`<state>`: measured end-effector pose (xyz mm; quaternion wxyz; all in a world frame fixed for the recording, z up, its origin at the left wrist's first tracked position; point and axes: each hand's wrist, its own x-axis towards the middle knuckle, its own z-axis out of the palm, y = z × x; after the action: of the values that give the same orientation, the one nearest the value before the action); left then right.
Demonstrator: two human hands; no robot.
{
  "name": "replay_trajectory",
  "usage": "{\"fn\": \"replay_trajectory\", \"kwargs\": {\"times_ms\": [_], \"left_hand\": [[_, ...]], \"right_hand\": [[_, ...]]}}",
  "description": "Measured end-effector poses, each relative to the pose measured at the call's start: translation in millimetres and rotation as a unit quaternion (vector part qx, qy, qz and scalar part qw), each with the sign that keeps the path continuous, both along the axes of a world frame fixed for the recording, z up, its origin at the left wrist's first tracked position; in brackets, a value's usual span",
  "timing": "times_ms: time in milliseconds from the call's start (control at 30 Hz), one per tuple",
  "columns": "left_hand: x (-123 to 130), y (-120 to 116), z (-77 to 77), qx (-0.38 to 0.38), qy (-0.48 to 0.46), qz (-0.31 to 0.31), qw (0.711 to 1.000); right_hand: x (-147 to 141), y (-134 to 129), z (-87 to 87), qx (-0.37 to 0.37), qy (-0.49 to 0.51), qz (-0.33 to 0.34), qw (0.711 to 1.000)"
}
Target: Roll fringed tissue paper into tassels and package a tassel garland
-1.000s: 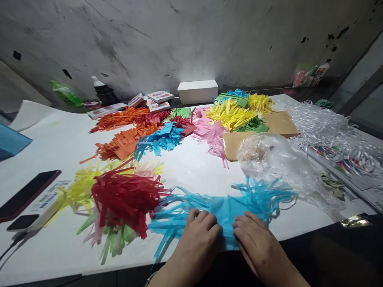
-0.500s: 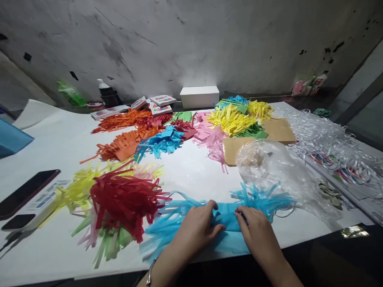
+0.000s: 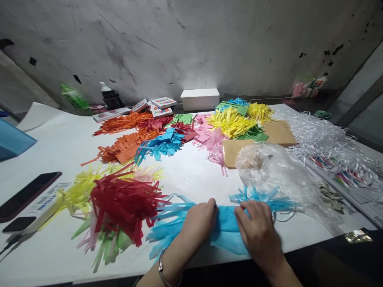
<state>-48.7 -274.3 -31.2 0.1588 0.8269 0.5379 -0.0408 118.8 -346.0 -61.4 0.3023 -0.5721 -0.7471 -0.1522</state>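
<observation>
A blue fringed tissue paper (image 3: 226,218) lies across the front of the white table, its cut strips fanning out to the left and right. My left hand (image 3: 201,220) is closed on the left part of its uncut middle band, fingertips mostly hidden from view. On the right part of the band, my right hand (image 3: 257,223) pinches the paper with curled fingers. Between the two hands the band shows as a flat strip, and a plain blue portion hangs toward the table's front edge. A red tissue fringe (image 3: 125,203) lies left of my left hand, over yellow and green strips.
Bundles of orange fringe (image 3: 122,146), yellow fringe (image 3: 231,121) and pink fringe (image 3: 216,149) lie farther back. A clear plastic bag (image 3: 278,175) and brown envelope (image 3: 231,153) are at right, beside white string (image 3: 326,137). A phone (image 3: 28,195) lies left; a white box (image 3: 200,100) stands behind.
Both hands have closed more tightly on the blue paper. The right hand has turned over, its fingers now curled, and the left fingers have drawn together.
</observation>
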Motion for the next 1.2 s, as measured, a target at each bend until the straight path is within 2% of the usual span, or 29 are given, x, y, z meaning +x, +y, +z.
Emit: {"fn": "replay_trajectory", "kwargs": {"times_ms": [67,133,200,267,333,400,467,533,667,733,833,900,1000,1133,1200], "left_hand": [[1,0,-0.6,0.007,-0.003,0.005,1.0],[0,-1,0.6,0.015,-0.009,0.011,1.0],[-4,-5,2.8,0.032,-0.022,0.016,0.999],[-10,-12,3.6,0.088,-0.065,-0.028,0.994],[-16,-20,0.7,0.174,-0.127,-0.125,0.968],[-22,-26,-5.6,0.255,-0.172,-0.205,0.929],[-26,-29,-13.0,0.299,-0.189,-0.22,0.909],[-32,-29,-19.3,0.315,-0.204,-0.224,0.9],[-47,-30,-28.7,0.297,-0.204,-0.27,0.893],[-54,-33,-32.6,0.281,-0.191,-0.261,0.904],[-55,-37,-33.4,0.235,-0.164,-0.196,0.938],[-49,-37,-28.0,0.19,-0.134,-0.141,0.962],[-35,-29,-14.8,0.119,-0.067,-0.074,0.988],[-21,-15,-4.4,0.083,-0.002,-0.036,0.996],[-18,-11,-3.9,0.083,0.003,-0.034,0.996]], "right_hand": [[-1,-3,-0.4,0.0,0.002,0.101,0.995],[-1,-5,-5.3,-0.004,-0.008,0.139,0.99],[-1,-6,-10.3,0.011,-0.012,0.131,0.991],[0,-6,-11.3,0.018,0.013,0.126,0.992],[-2,-7,-7.4,0.012,0.063,0.122,0.99],[-5,-10,-2.0,0.002,0.104,0.124,0.987],[-8,-12,0.7,-0.004,0.098,0.13,0.987],[-10,-14,-1.8,0.002,0.051,0.136,0.989],[-7,-20,-14.5,0.035,-0.014,0.142,0.989],[-4,-23,-17.8,0.034,-0.003,0.146,0.989],[-2,-23,-15.7,-0.015,0.061,0.128,0.99],[-2,-19,-12.2,-0.072,0.09,0.103,0.988],[-5,-7,-9.1,-0.12,0.071,0.047,0.989],[-11,4,-5.5,-0.087,0.011,-0.036,0.995],[-13,4,-2.5,-0.06,0.004,-0.028,0.998]]}}
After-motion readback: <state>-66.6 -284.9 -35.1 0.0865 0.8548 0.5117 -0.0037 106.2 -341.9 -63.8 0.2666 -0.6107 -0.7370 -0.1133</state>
